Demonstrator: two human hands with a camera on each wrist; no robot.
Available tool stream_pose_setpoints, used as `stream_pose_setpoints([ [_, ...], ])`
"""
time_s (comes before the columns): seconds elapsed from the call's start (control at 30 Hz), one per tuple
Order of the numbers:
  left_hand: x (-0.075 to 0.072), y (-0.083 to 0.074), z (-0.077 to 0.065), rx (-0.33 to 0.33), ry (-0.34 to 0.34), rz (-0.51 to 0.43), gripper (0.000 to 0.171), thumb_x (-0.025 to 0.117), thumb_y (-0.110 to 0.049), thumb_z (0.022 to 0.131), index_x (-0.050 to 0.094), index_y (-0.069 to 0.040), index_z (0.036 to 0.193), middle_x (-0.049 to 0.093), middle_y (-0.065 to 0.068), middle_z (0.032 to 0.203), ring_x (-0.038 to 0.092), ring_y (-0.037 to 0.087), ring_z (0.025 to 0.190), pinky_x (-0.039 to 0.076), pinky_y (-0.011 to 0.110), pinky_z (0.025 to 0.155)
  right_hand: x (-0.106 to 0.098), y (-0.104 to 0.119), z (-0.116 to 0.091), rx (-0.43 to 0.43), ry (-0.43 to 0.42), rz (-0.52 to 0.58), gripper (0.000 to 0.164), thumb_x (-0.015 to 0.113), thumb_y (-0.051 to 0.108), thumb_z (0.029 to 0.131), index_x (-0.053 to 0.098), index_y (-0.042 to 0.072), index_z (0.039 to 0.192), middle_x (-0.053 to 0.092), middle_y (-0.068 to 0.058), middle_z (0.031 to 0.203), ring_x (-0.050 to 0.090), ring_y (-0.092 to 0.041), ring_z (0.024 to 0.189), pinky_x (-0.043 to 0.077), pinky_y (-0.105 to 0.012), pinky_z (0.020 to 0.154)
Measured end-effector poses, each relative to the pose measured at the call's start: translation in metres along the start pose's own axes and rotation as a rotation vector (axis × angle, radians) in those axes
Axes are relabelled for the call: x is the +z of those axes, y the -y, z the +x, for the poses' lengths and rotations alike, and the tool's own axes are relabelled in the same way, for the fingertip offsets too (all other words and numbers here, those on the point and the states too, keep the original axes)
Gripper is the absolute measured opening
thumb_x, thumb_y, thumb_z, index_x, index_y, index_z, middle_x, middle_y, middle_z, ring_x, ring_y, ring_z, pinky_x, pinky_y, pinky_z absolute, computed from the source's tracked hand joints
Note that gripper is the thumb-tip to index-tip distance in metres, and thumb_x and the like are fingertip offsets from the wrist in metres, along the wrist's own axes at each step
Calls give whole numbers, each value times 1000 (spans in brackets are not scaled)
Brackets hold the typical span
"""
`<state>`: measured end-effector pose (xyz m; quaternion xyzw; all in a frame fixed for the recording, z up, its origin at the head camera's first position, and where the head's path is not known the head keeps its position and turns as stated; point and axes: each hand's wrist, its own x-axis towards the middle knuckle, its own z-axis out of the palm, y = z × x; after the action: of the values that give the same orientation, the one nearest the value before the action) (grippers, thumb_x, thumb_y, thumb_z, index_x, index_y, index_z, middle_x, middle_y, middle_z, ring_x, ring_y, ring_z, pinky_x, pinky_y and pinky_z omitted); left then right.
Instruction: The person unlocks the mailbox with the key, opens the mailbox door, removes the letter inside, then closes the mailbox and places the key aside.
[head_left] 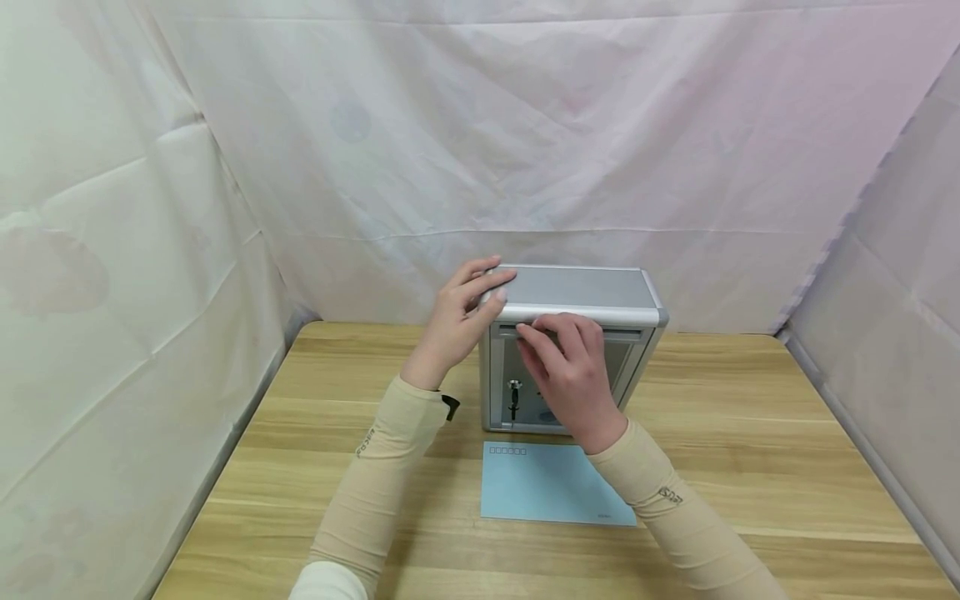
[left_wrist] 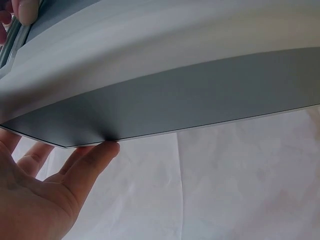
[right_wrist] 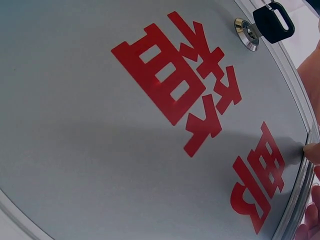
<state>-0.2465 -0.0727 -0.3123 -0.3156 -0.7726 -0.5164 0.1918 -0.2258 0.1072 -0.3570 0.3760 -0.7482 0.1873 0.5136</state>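
Note:
A grey metal letter box [head_left: 577, 287] with a silver frame stands on the table. My left hand [head_left: 456, 321] rests on its top left corner, fingers extended over the edge; the left wrist view shows that hand [left_wrist: 50, 192] against the box's rim. At the upper front, the bent fingers and thumb of my right hand [head_left: 573, 371] pinch the flap of the long slot [head_left: 622, 335]. Red characters [right_wrist: 170, 75] mark the box's front in the right wrist view. There a black-headed key [right_wrist: 274, 22] sits in the round lock [right_wrist: 246, 34].
A light blue envelope [head_left: 540, 487] lies flat on the wooden table [head_left: 337, 500] before the box, partly under my right forearm. Pale cloth [head_left: 450, 125] hangs behind and along both sides.

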Motion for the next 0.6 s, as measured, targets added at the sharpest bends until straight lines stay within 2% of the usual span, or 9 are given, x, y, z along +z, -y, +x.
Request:
stream_pose_setpoints([
  [0.27,0,0,0,-14,0,-15,35,51,-19,90,55,-4,121,38,5,133,37,23,120,37,37,90,0,0,1,-2,-1,-5,23,67,6,75,67,4,99,54,-11,93,46,-30,88,34,-42,75],
  [0.4,0,-2,0,3,-5,-10,33,50,-12,90,56,-3,121,39,5,132,38,24,119,38,36,89,0,0,1,0,1,-7,23,67,6,75,67,4,98,54,-11,93,46,-30,88,34,-42,76],
  [0.6,0,-1,0,7,-6,-6,32,50,-12,90,56,-3,120,40,5,132,38,24,119,38,36,89,-2,2,1,19,28,-9,23,67,6,75,66,4,98,53,-11,94,45,-31,89,34,-41,76],
])
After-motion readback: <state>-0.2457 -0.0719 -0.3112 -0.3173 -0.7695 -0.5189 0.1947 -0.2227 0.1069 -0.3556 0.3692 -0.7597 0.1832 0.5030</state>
